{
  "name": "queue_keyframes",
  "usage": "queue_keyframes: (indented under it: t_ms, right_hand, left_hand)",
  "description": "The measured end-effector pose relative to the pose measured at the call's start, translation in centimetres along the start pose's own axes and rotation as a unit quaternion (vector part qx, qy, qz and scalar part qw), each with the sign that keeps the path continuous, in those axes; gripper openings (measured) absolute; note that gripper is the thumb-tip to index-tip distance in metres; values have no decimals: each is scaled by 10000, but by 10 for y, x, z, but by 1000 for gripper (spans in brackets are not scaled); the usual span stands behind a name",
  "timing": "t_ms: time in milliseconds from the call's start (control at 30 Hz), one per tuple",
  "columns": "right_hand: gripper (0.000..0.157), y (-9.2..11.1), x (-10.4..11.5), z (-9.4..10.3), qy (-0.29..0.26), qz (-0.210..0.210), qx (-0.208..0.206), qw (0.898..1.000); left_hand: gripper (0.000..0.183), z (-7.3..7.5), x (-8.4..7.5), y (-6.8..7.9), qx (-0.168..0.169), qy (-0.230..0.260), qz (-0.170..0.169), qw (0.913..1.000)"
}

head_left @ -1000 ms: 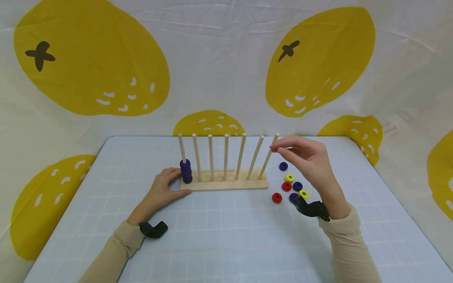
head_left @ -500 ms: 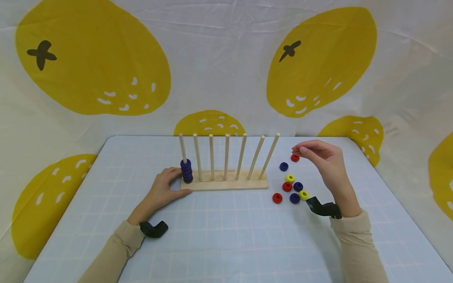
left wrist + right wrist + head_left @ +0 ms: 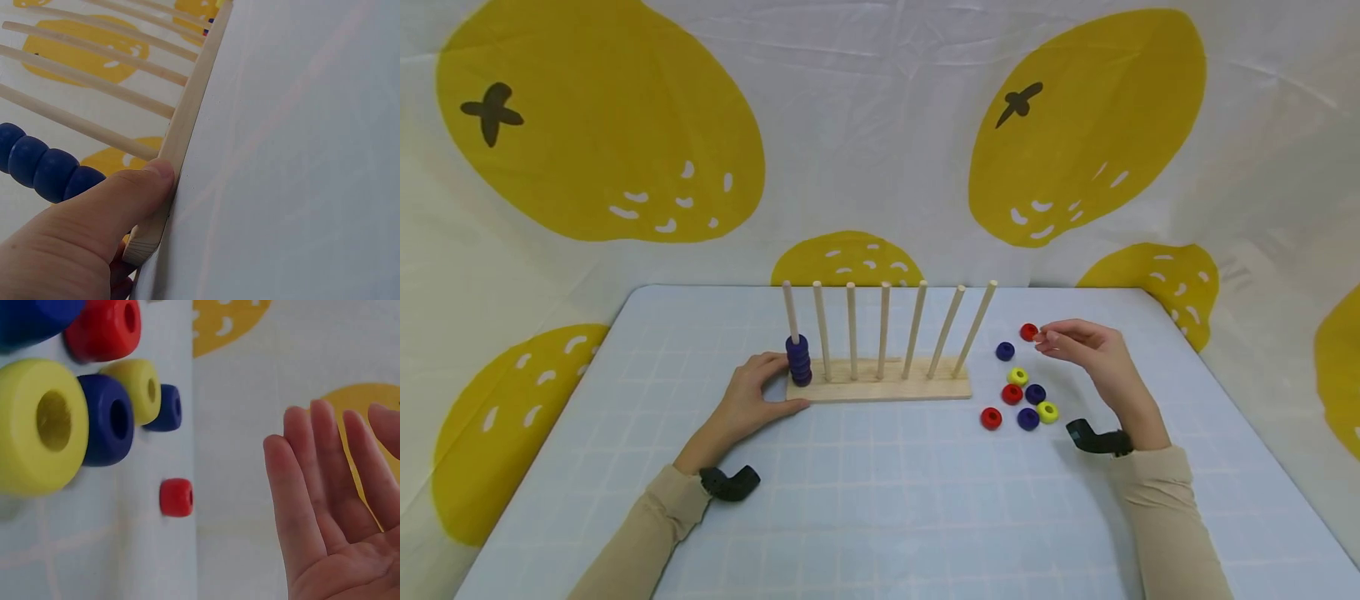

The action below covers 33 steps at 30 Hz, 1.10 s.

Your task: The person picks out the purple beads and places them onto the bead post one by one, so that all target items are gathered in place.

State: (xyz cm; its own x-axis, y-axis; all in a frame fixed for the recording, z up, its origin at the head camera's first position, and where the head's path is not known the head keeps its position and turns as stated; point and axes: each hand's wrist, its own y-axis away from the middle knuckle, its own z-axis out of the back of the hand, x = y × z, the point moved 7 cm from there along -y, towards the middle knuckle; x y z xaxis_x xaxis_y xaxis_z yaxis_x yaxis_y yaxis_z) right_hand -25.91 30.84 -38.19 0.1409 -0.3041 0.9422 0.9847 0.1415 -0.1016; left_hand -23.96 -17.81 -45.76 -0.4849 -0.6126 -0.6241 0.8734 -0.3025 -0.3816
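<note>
As the left hand (image 3: 751, 396) grips a long pale-wood peg rack (image 3: 868, 390), the right hand (image 3: 1097, 354) hangs beside a small round red bead (image 3: 1028, 332)

Where the head view looks down, a pale blue tabletop with a white grid (image 3: 850, 500) runs back to a white, faintly creased cloth with big yellow fruit prints (image 3: 865, 150), which rises behind it and along both sides. The rack lies across the tabletop toward its far side, its long axis running left to right, nearly parallel with the far edge; its seven round wooden pegs (image 3: 883, 333) stand up from the base. A stack of dark blue beads (image 3: 799, 362) sits on the leftmost peg. Right of the rack, loose blue, yellow and red beads (image 3: 1035, 394) lie flat, holes facing up; the red bead is farthest back.

Left wrist view: the base slants from the lower middle up to the top, and the pegs point to the picture's upper left. The left thumb (image 3: 125, 200) presses on the front edge near the end, the fingers partly hidden beyond it.

Right wrist view: the right hand's fingers (image 3: 290, 500) are extended and slightly spread before the cloth, apart from the red bead. The bead holes face the picture's right.
</note>
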Motion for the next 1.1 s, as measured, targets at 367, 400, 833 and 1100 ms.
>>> queue_keyframes:
  t_ms: [367, 400, 833, 1100]
  right_hand:
    - [35, 4, -47, 1, 843, -841, 1094, 9868]
    - [35, 4, -50, 0, 880, -901, 1238, 9843]
    - [40, 10, -69, -8, 633, -1279, 1964, 9701]
    - [30, 7, -69, -10, 991, -1191, 1906, 9694]
  left_hand:
    - [64, -1, 2, 0, 48, -43, 96, 9999]
    - [64, -1, 2, 0, 51, -35, 100, 9999]
    - [66, -1, 0, 0, 75, -48, 118, 9999]
    - [66, -1, 0, 0, 107, -42, 146, 9998]
